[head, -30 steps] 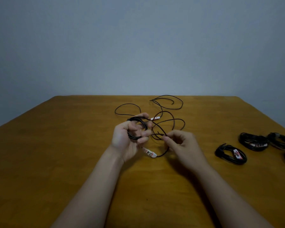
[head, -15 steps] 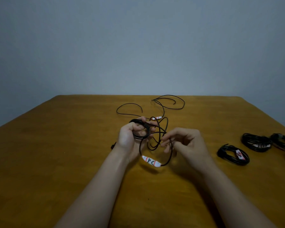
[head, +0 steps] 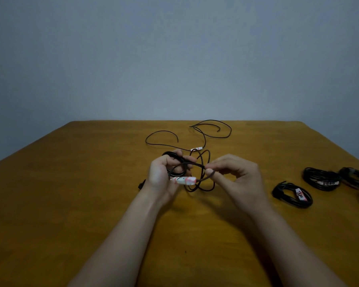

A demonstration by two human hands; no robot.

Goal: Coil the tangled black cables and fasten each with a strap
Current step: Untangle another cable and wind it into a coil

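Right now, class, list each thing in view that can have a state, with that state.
Left hand: grips a partly wound black cable coil.
Right hand: pinches a loose black strand.
Thin black cable beyond the hands: uncoiled, slack on the wooden table.
Black labelled bundles at right: coiled and banded.

The left hand (head: 164, 179) grips a small black coil (head: 168, 155), fingers curled round it. The right hand (head: 236, 179) pinches a strand (head: 195, 164) running off that coil. A white tag (head: 183, 180) hangs between the hands. Beyond both hands loose cable (head: 214, 136) sprawls on the bench (head: 71, 204). Right of the right hand lie tied bundles (head: 282, 193).
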